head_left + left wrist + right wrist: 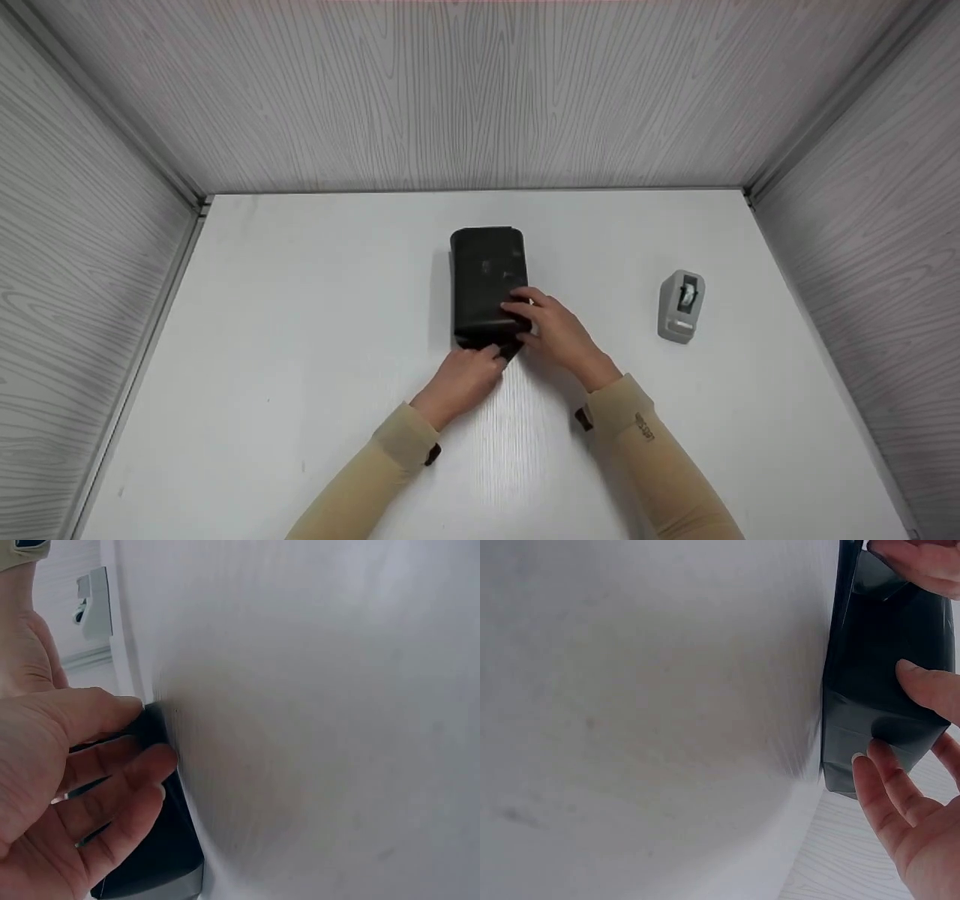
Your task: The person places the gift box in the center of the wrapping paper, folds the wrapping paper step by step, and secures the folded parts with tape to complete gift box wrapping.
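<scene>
Wood-grained grey panels (450,90) enclose the white table (300,300) on three sides. From where I stand, the black package (487,277) lies near the table's middle, a grey tape dispenser (681,307) well apart to its right. Left hand (465,376): thumb and curled fingers pinch a dark flap (510,350) at the near end. Right hand (561,334): fingers spread and relaxed against the package, gripping nothing firmly. For a clean fold, the right should brace the body without denting it; the left should draw the flap taut before creasing. Slack would probably leave wrinkles.
</scene>
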A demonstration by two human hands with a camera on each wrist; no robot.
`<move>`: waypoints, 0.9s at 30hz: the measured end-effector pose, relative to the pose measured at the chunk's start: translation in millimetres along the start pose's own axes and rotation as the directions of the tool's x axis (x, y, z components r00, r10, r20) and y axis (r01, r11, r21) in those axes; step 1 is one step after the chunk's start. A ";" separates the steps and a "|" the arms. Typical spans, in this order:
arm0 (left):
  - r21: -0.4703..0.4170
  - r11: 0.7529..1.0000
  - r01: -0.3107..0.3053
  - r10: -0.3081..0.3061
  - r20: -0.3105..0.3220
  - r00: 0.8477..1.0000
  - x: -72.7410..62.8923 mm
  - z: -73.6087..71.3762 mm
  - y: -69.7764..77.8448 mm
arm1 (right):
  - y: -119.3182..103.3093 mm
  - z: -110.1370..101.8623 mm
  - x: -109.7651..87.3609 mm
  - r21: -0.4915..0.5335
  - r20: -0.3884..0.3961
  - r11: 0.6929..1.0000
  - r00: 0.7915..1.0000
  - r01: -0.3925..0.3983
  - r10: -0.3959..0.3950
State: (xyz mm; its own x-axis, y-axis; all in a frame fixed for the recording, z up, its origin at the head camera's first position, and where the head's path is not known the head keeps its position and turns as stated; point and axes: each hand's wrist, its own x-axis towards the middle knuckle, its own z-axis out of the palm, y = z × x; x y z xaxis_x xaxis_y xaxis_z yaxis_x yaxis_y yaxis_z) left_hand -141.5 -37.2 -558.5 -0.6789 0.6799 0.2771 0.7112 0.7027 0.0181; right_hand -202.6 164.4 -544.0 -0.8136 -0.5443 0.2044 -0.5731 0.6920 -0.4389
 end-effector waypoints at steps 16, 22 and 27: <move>0.001 1.000 0.008 -0.008 -0.023 1.000 3.0 -3.3 -4.6 | 0.0 0.4 0.3 -0.022 -0.008 1.000 1.000 0.001 -0.001; 0.073 0.995 0.065 -0.056 -0.125 0.991 6.1 -5.1 -6.1 | -1.1 -0.1 0.5 -0.006 -0.004 1.000 1.000 -0.013 0.013; 0.122 0.988 0.091 -0.069 -0.172 0.983 10.0 -7.2 -8.0 | -1.2 -0.2 0.6 -0.015 -0.009 1.000 1.000 -0.009 0.009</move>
State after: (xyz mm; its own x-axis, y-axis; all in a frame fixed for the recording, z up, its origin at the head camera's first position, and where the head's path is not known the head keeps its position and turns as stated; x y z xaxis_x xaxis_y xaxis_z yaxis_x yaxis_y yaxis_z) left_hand -152.7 -37.5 -548.9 -0.6848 0.5834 0.4366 0.6189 0.7820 -0.0742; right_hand -202.4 163.3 -543.2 -0.8195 -0.5338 0.2083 -0.5672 0.7038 -0.4278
